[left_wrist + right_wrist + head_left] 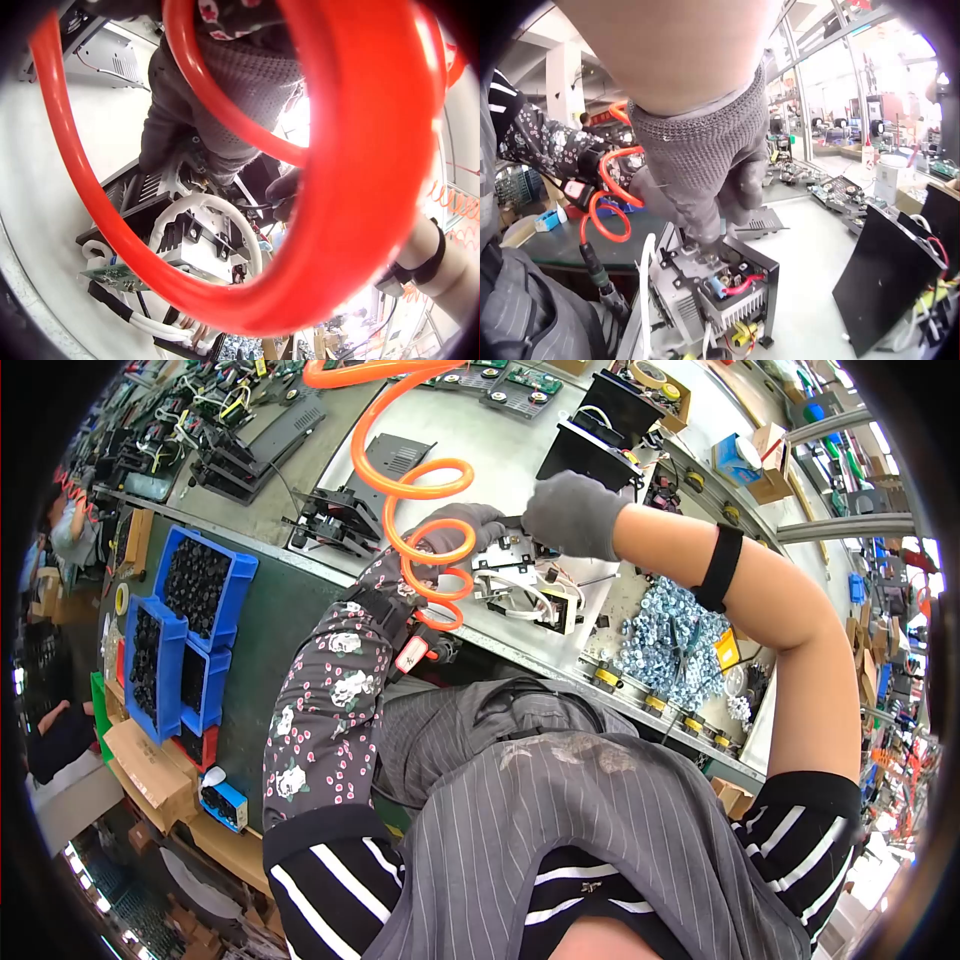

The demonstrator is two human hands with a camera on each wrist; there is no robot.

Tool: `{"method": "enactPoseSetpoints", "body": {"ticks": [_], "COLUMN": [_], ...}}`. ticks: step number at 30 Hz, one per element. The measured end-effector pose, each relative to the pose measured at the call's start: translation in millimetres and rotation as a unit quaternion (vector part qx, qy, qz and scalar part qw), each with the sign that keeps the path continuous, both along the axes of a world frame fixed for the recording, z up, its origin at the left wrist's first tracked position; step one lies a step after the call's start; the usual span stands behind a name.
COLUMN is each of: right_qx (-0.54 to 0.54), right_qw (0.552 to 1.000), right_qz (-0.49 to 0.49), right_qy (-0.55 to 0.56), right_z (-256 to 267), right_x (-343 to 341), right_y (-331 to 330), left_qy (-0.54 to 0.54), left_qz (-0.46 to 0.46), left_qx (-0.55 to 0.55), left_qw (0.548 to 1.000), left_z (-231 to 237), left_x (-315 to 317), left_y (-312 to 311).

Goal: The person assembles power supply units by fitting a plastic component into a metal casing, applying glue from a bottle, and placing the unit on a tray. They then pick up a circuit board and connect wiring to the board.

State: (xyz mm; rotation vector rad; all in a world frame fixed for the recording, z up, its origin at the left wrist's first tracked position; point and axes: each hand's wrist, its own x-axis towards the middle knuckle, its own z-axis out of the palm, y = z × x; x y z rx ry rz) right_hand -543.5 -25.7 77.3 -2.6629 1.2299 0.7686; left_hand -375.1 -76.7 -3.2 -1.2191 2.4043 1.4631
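Finned unit [508,558]; left hand [465,526], right hand [576,516] at top, grips unclear.
Likely stiff, heavy; hold casing [681,291], not wires [201,201].

A pale table [505,465] is carrying a metal unit [512,555] near its near edge, with white cables looping from it. To the right, a heap of small silvery-blue parts [655,645] is spreading, and yellow-and-black pieces [606,678] are lining the near edge. Farther off on the right, black-panelled units [575,457] are standing. On the left a dark assembly [340,520] is resting, a grey vented plate [398,457] is lying just beyond, and green circuit boards [530,378] are sitting at the far side.
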Motion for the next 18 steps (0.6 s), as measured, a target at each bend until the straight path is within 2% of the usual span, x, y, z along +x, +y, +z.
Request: {"method": "enactPoseSetpoints", "body": {"ticks": [1,3,4,5,6,7,8,9,10,11,13,15,16,17,18], "right_qx": [0.05,0.047,0.078,0.108,0.191,0.191,0.325,0.409,0.349,0.375,0.403,0.389,0.333,0.193,0.005], "right_qw": [0.996,0.972,0.925,0.854,0.78,0.78,0.489,0.124,0.018,-0.069,-0.045,0.201,0.407,0.608,0.765], "right_qz": [-0.05,-0.226,-0.335,-0.433,-0.462,-0.462,-0.603,-0.654,-0.659,-0.6,-0.589,-0.647,-0.631,-0.607,-0.495], "right_qy": [0.046,-0.052,-0.162,-0.269,-0.377,-0.376,-0.54,-0.625,-0.666,-0.703,-0.699,-0.624,-0.57,-0.475,-0.412], "right_z": [5,-25,-35,-49,-68,-76,-84,-86,-82,-90,-90,-65,-52,-37,-31], "right_x": [0,-6,-5,-5,-8,-6,-2,5,20,21,18,2,-7,-9,-10], "right_y": [4,20,29,34,30,27,23,18,21,25,29,33,30,31,34], "left_qy": [0.002,0.018,0.032,0.035,0.053,0.069,0.068,0.069,0.068,0.069,0.038,0.009,0.071,0.075,0.061], "left_qz": [-0.004,-0.008,-0.006,-0.006,-0.01,-0.015,-0.015,0.0,0.013,0.028,0.016,0.007,-0.012,-0.012,0.002], "left_qx": [-0.002,-0.006,-0.007,-0.008,-0.021,-0.033,-0.033,-0.012,0.011,0.034,0.029,0.016,0.03,0.03,0.014], "left_qw": [1.0,1.0,0.999,0.999,0.998,0.997,0.997,0.998,0.998,0.997,0.999,1.0,0.997,0.997,0.998], "left_z": [-1,-7,-10,-14,-18,-18,-19,-16,-13,-11,-11,-10,5,2,-6], "left_x": [0,3,4,4,5,7,7,6,4,2,0,-1,7,6,5], "left_y": [0,-2,-3,-3,-3,-3,-4,-4,-3,-1,-4,-5,-1,-1,-1]}}
